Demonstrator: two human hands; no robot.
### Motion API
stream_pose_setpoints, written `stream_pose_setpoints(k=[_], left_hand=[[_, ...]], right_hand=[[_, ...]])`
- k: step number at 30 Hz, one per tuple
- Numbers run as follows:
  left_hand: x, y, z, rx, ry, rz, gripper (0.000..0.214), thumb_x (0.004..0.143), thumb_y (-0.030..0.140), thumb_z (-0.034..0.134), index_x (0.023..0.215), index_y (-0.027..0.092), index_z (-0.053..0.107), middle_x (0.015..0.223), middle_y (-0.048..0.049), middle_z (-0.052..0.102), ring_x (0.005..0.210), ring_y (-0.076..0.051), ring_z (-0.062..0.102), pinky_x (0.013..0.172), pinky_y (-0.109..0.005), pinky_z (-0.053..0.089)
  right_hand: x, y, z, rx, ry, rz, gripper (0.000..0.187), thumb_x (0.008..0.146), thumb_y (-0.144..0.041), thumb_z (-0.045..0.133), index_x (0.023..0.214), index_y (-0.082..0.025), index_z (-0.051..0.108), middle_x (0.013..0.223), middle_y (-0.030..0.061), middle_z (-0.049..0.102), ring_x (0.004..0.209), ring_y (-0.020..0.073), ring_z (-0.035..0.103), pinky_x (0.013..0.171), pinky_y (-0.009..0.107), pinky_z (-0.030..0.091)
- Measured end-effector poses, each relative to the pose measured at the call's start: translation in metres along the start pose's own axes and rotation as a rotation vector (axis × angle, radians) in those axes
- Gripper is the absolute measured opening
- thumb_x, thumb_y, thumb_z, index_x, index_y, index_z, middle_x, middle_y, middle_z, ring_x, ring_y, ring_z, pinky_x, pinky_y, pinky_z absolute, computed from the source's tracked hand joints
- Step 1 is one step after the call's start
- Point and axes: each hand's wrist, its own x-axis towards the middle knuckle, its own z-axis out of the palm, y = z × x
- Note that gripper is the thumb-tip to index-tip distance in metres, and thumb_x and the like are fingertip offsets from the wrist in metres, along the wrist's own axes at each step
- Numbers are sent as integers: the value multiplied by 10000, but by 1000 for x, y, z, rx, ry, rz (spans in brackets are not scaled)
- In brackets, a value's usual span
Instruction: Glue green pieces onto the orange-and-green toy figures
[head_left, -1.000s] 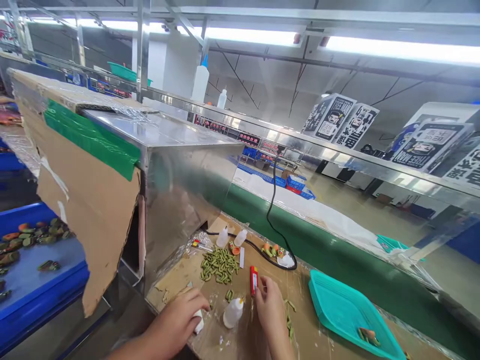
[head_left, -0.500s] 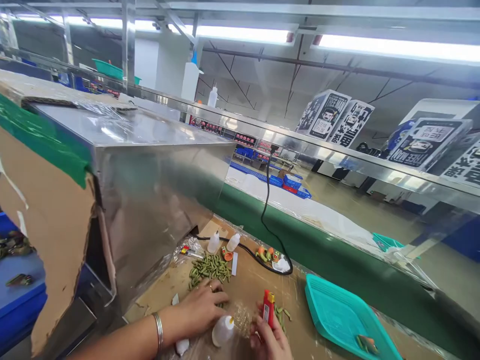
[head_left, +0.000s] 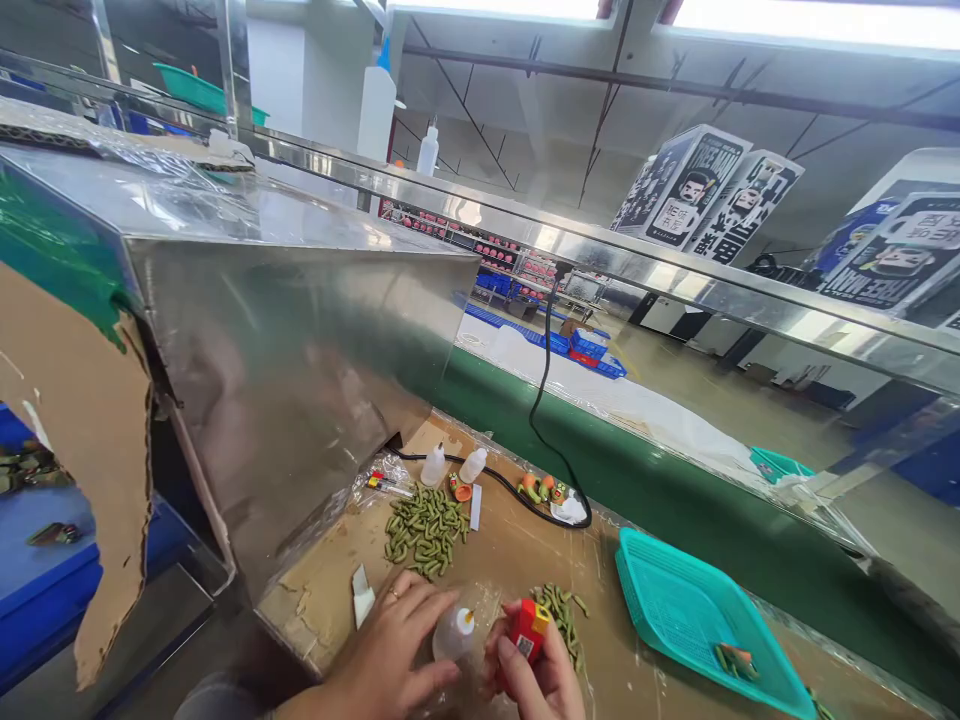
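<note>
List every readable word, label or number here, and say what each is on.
"TREE MAN": left box.
"TREE MAN": far-right box.
Big characters on the middle box: not clear enough to read.
Label on the red item in the right hand: too small to read.
Bottle in the left hand: no text shows.

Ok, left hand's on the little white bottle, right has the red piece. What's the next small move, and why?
Probably tip the small white bottle so its nozzle meets the red piece. The left hand holds the bottle between fingers and thumb, the right hand grips the red piece close beside the nozzle, and the two look slightly apart.
</note>
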Motion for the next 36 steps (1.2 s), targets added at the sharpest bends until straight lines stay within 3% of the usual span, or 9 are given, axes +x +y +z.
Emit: stream_pose_setpoints(k=[6,11,14,17,20,25,36], left_hand=[[15,12,8,-91,8,-71,445,708,139,712,1141,198,628,1099,-53,710,1034,-268,552,917,-400,469],[14,10,5,-114,-25,-73,451,741,148,668,1184,209,610,1189,-56,690,1061,-278,537,948,-423,436],[12,8,4,-118,-46,-72,472,745,141,663,1204,228,596,1196,-35,688,1058,-266,534,942,-403,435],[12,9,3,-104,-50,-76,447,763,176,665,1199,240,591,1150,-28,700,1040,-265,532,905,-402,445],[13,11,2,-78,-59,-69,414,778,195,660,1185,229,591,1109,-37,701,1005,-266,539,864,-424,449],[13,13,1,-28,-68,-53,374,813,210,637,1182,212,579,1069,-49,685,1012,-261,554,860,-452,447],[12,14,3,31,-68,-48,354,855,291,612,1193,196,568,1090,-66,661,1055,-265,579,892,-491,467]], right_hand=[[-3,3,0,-118,17,-10,533,744,-634,609,1035,-187,627,536,-40,474,475,113,424,484,242,332],[-4,4,-6,-227,-8,-17,548,745,-686,558,985,-200,631,586,-31,455,488,120,409,461,246,296],[-4,4,-8,-314,-24,-44,533,746,-675,567,987,-204,634,627,-17,505,540,130,434,508,249,352],[-5,3,-5,-391,-54,-59,473,685,-653,651,856,-217,590,621,-34,525,522,120,449,502,236,369],[-5,1,1,-472,-69,-63,429,742,-641,597,758,-226,493,546,-64,466,441,99,391,424,220,301],[-1,-7,8,-606,-35,-117,424,837,-650,434,768,-232,466,594,-49,482,506,118,428,477,227,328],[0,-6,11,-780,-5,-174,350,904,-566,314,802,-250,424,640,-46,480,591,153,463,585,273,307]])
